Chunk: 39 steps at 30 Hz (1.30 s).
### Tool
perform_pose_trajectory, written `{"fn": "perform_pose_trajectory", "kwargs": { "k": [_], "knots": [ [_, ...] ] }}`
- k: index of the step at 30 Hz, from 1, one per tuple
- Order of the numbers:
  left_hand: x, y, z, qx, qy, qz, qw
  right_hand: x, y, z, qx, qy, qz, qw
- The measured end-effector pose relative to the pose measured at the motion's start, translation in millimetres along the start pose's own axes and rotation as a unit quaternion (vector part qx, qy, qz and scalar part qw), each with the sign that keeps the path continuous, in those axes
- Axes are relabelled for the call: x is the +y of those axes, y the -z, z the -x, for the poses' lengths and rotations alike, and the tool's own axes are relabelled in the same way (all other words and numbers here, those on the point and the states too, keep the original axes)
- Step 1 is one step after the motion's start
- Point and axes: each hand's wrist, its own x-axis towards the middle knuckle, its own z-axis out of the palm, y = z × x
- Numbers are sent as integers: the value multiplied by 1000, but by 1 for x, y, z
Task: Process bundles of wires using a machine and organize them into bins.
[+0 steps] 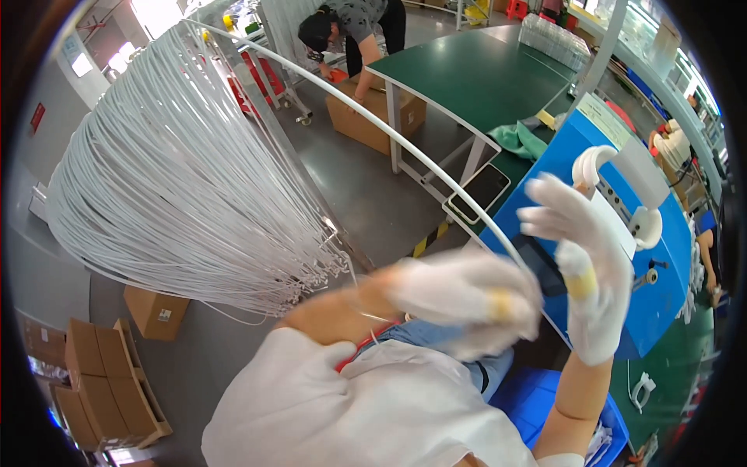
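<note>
My left hand [471, 300], in a white glove with a yellow patch, is smeared by motion in front of my lap. Whether its fingers hold anything does not show. A long white cable [389, 134] arcs down from the top of the rack and ends from sight near that hand. My right hand [587, 261], gloved likewise, is raised with its fingers stretched out and thumb apart, nothing seen in it. Beside it stands a blue machine [661, 311] with white curved parts [593, 165] on its face, partly hidden by the hand.
A thick bundle of white cables [171, 179] hangs at left. Cardboard boxes [117, 373] sit on a pallet. Ahead, a person [358, 31] bends over a carton [362, 117] by a green table [467, 74]. A phone [484, 191] lies near the machine; a blue bin [533, 393] stands below.
</note>
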Motion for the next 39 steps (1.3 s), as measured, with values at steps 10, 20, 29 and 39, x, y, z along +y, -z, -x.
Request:
{"fn": "perform_pose_trajectory", "kwargs": {
  "k": [10, 20, 29, 39],
  "knots": [
    [-96, -40, -82, -67, -63, -310, 946, 11, 70, 66, 66, -184, 46, 980],
    [-5, 61, 5, 81, -400, 222, 885, 107, 148, 272, 276, 24, -583, 764],
    [-67, -15, -31, 152, -180, 148, 960, 29, 104, 185, 390, -67, 468, 790],
    [-45, 30, -96, 189, -137, 182, 955, 29, 99, 175, 267, -142, 384, 872]
  ]
}}
